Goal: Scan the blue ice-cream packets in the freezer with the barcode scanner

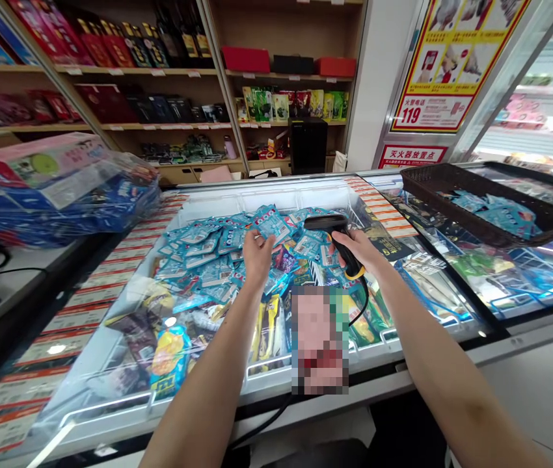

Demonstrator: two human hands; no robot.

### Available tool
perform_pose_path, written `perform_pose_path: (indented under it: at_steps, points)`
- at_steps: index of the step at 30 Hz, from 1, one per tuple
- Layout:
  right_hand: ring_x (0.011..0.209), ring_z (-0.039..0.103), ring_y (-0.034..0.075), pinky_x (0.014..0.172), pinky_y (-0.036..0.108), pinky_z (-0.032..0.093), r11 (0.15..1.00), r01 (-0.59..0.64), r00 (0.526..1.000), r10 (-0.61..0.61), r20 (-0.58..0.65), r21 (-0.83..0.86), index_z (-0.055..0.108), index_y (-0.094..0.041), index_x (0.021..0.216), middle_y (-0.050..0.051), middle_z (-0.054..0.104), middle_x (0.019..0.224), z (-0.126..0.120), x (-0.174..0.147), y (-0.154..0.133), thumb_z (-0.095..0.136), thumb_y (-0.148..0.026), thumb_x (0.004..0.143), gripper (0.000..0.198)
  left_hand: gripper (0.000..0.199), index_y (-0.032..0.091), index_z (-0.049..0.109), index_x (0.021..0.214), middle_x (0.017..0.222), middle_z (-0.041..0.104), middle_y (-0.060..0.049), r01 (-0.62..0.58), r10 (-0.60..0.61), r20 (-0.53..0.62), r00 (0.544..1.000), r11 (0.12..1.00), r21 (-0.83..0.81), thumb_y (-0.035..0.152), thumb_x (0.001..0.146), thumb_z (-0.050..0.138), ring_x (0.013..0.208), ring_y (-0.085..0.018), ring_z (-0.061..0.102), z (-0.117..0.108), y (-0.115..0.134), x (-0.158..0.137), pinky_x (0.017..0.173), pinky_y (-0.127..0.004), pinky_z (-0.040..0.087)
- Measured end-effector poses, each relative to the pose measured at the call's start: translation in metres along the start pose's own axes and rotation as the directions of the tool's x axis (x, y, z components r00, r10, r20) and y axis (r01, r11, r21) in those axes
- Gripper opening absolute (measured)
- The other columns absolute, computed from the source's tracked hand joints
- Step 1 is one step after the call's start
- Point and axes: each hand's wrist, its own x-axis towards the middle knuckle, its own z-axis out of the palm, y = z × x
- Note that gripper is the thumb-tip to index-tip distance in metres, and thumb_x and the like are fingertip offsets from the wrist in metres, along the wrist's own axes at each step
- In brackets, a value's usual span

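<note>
My right hand (360, 252) is wrapped round the handle of a black barcode scanner (326, 223), whose head points left. A dark cable hangs from the handle's yellow-trimmed end. My left hand (257, 257) pinches the lower edge of a small blue packet (276, 225), its printed side facing me. Between the packet and the scanner head there is a short gap. Under both hands a heap of similar blue packets (203, 246) covers the glass top of a chest freezer (86, 374). A pixelated patch hides part of the freezer front.
Ice creams (169, 357) show through the glass. A brown basket (457, 188) with several blue packets stands at right. Plastic-wrapped boxes (62, 188) sit at left. Shelves (281, 73) of goods line the back, beside a black box (308, 144).
</note>
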Motion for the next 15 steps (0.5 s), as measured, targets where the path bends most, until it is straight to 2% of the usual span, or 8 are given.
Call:
perform_pose_path:
  at_steps: [3, 6, 10, 15]
  points:
    - [0.042, 0.056, 0.01, 0.038, 0.023, 0.041, 0.998, 0.011, 0.999, -0.008, 0.051, -0.058, 0.061, -0.017, 0.082, 0.005, 0.07, 0.077, 0.001, -0.0023, -0.0027, 0.061, -0.059, 0.082, 0.042, 0.041, 0.019, 0.048, 0.098, 0.059, 0.027, 0.01, 0.047, -0.047, 0.024, 0.999, 0.999, -0.022, 0.041, 0.072, 0.071, 0.053, -0.01, 0.046, -0.0001, 0.0, -0.0006, 0.069, -0.039, 0.06]
    - [0.041, 0.055, 0.01, 0.041, 0.023, 0.042, 0.993, 0.034, 0.995, -0.023, 0.096, -0.113, 0.061, -0.015, 0.074, 0.005, 0.068, 0.069, 0.0028, -0.0036, -0.0048, 0.059, -0.06, 0.083, 0.045, 0.042, 0.018, 0.049, 0.098, 0.059, 0.032, 0.008, 0.04, -0.04, 0.012, 0.999, 0.999, 0.018, 0.042, 0.072, 0.072, 0.06, -0.013, 0.053, -0.001, -0.0011, -0.0014, 0.07, -0.039, 0.059]
    - [0.043, 0.056, 0.01, 0.044, 0.023, 0.045, 0.988, 0.057, 0.991, -0.039, 0.125, -0.14, 0.061, -0.016, 0.075, 0.005, 0.069, 0.074, 0.0045, -0.0036, -0.005, 0.058, -0.06, 0.084, 0.045, 0.041, 0.019, 0.049, 0.098, 0.06, 0.033, 0.007, 0.052, -0.053, 0.032, 0.998, 0.998, 0.023, 0.043, 0.073, 0.07, 0.066, -0.016, 0.057, -0.0011, -0.0016, -0.0014, 0.069, -0.04, 0.06]
    - [0.043, 0.056, 0.009, 0.045, 0.024, 0.045, 0.988, 0.081, 0.987, -0.061, 0.147, -0.131, 0.06, -0.016, 0.079, 0.005, 0.069, 0.079, 0.0054, -0.0037, -0.0036, 0.059, -0.058, 0.085, 0.042, 0.038, 0.02, 0.044, 0.095, 0.061, 0.024, 0.01, 0.073, -0.068, 0.071, 0.995, 0.995, -0.074, 0.036, 0.073, 0.07, 0.053, -0.008, 0.044, 0.0004, -0.0016, -0.0007, 0.069, -0.038, 0.061]
